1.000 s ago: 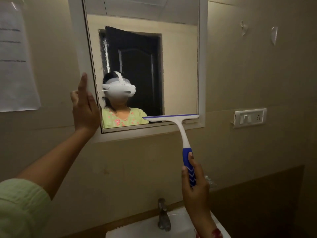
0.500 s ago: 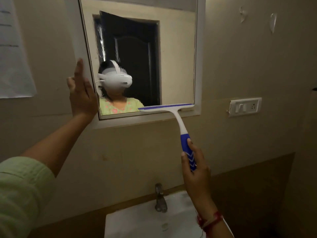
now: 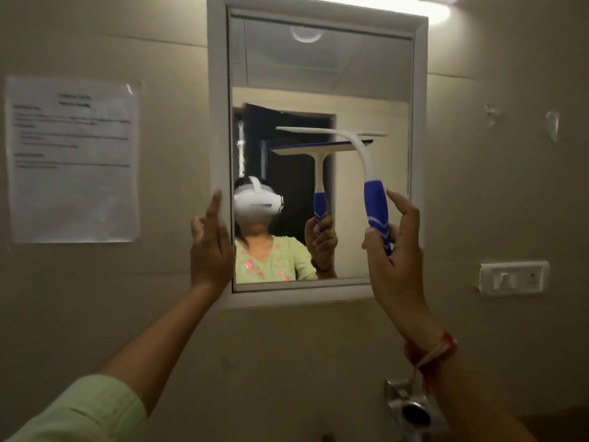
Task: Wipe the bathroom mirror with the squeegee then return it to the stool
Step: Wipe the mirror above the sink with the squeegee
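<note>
- Beige bathroom wall fills the frame, dimly lit, with a bright ceiling light glare at the upper right edge.
- At right of centre, the right hand is raised and is closed around the lower end of the blue grip of the squeegee; the thumb and one fingertip are lifted off the grip, the other fingers are wrapped behind it.
- A red thread band is worn on the right wrist.
- From the blue grip, the white neck of the squeegee is curved up and to the left, and its blade is held level in front of the glass at mid-height of the mirror; whether the blade edge is touching the glass cannot be told.
- At left of centre, the left hand is held flat and open, fingers together, pressed against the lower left side of the white mirror frame.
- A pale green sleeve is seen at the lower left corner.
- In the mirror, the squeegee, the holding hand, a white headset and a green top are reflected.
- A printed paper notice is fixed to the wall at the left of the frame.
- A white switch plate is mounted at the right, below mirror level.
- A metal tap is partly visible at the bottom right, beside the right forearm.
</note>
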Motion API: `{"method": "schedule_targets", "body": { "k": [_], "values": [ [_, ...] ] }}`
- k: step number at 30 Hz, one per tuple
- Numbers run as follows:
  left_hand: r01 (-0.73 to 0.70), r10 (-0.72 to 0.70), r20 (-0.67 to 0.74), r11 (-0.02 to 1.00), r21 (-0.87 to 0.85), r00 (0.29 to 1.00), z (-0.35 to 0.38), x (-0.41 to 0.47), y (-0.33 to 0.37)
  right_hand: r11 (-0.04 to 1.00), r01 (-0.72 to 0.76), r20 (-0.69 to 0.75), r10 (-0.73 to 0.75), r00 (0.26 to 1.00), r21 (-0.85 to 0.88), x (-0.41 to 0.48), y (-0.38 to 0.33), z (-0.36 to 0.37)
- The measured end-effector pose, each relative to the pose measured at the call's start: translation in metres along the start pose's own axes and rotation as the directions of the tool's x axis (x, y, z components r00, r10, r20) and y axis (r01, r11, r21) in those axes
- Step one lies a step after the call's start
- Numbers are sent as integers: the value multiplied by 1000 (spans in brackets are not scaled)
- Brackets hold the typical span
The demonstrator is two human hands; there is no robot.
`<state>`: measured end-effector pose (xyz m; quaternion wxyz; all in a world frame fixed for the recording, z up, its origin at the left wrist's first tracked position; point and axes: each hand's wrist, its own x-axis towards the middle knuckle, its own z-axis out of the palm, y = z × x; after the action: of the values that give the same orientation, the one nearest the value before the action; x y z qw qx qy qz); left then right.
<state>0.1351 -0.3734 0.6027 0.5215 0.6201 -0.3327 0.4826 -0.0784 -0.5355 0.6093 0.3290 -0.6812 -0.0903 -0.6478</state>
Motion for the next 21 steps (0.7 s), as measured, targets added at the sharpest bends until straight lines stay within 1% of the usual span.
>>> {"method": "schedule_targets", "body": {
  "k": [5, 10, 17, 21],
  "values": [
    [-6, 6, 7, 1000, -14, 1000, -1, 0, -1, 996, 89, 8, -89, 996, -24, 49, -8, 24],
    [1, -1, 2, 1000, -20, 1000, -1, -1, 2, 978, 181, -15, -184, 983, -99, 87, -24, 47],
    [-9, 9, 0, 1000, -7, 1000, -2, -1, 5, 973, 179, -77, -191, 978, -148, 126, -36, 68],
    [-9, 9, -1, 1000, -7, 1000, -3, -1, 6, 970, 186, -81, -200, 976, -156, 137, -39, 81]
  ]
}}
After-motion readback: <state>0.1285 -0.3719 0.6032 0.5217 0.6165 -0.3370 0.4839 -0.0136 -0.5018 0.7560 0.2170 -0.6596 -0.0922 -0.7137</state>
